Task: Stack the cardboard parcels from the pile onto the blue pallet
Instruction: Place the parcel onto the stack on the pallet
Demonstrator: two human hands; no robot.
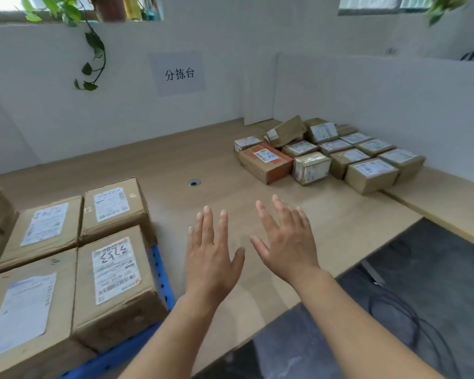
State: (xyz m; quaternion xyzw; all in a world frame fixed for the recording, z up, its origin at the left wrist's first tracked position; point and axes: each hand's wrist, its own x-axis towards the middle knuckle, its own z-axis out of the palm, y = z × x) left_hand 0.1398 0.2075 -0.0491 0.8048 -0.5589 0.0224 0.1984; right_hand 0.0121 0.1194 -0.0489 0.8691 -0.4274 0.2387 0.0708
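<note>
**Left hand (pixel 212 258) and right hand (pixel 288 242) empty above bench (pixel 203 160)**

Both reach forward side by side over the smooth, pale wood-grain surface. Their fingers (pixel 208 222) are straight and slightly spread, gripping nothing. To the left, boxy brown cardboard parcels (pixel 110 269) with white paper labels sit packed tightly on the blue pallet (pixel 162 272), whose slotted edge shows. Far right, the pile (pixel 326 154) of smaller taped cardboard boxes lies beside a white wall.

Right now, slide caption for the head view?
Empty left hand and right hand over light wooden table, between brown cardboard parcels on blue pallet and far parcel pile.
</note>
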